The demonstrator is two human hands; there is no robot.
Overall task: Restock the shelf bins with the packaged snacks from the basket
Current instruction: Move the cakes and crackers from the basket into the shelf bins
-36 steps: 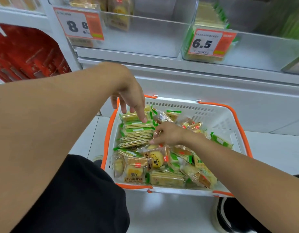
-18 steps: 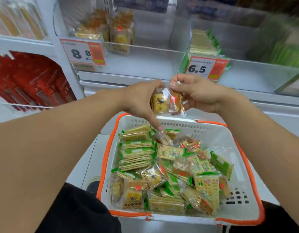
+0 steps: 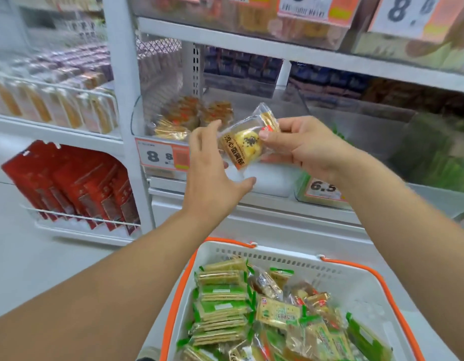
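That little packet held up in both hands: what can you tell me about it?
The pastry packet is a clear, crinkly wrapper holding a round yellow pastry with dark specks on top, brown lettering down one side. It is tilted, in front of the clear shelf bin. The right hand pinches its red-marked end; the left hand cups it.

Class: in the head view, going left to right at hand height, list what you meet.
Red packets → 8.8 price tag → left hand → pastry packet → right hand.
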